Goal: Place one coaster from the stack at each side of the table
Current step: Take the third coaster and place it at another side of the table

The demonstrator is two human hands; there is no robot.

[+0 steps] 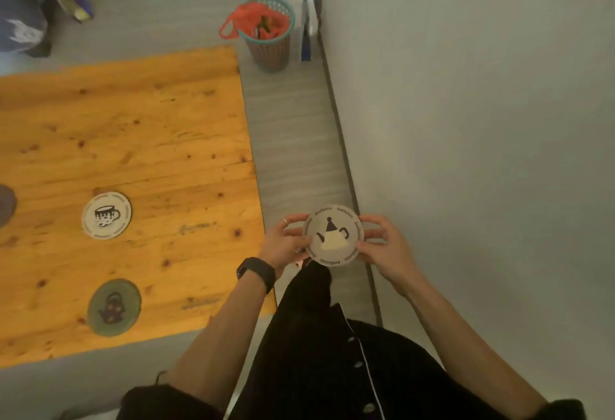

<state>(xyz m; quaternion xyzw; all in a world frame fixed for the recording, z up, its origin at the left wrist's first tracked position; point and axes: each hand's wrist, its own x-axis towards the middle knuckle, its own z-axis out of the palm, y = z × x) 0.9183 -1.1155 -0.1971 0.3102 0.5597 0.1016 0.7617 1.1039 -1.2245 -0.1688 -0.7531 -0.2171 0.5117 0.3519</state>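
Observation:
I hold a round grey coaster (334,236) with a teapot picture between both hands, off the table's right edge, above the floor. My left hand (285,242) grips its left rim and my right hand (382,246) its right rim. I cannot tell whether more coasters lie under it. On the wooden table (139,126) lie a white coaster (106,215) with a cup picture and, nearer to me, a green coaster (114,307) with a kettle picture. A dark round coaster (5,205) is cut off by the left edge of the view.
A teal mesh bin (270,40) with a red bag in it stands on the floor past the table's far right corner. A white wall (466,120) runs along the right, leaving a narrow grey floor strip (293,140) beside the table. Dark clothing lies at the far left.

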